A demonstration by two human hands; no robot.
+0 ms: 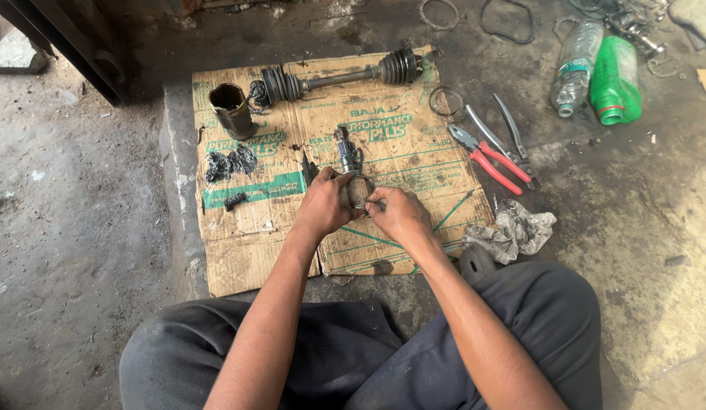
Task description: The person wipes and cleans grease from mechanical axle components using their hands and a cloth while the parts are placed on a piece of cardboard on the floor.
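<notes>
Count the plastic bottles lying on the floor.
2. A clear bottle lies at the upper right, past the cardboard sheet; a green bottle lies right beside it. Clutter above them may hide more.

joint (351, 176): between my hands, on the cardboard (254, 250)
axle shaft (334, 76): behind it
pliers (486, 156): right, on the floor (80, 228)

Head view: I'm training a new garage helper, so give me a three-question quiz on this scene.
1. True or false: both hands grip the splined metal joint over the cardboard sheet.
2. Which lies right of the cardboard? A) red-handled pliers B) a hammer C) a drill
3. Fill in: the green bottle lies beside a ____ bottle.

Key: 1 true; 2 A; 3 clear. The left hand and right hand both hold the joint.
</notes>
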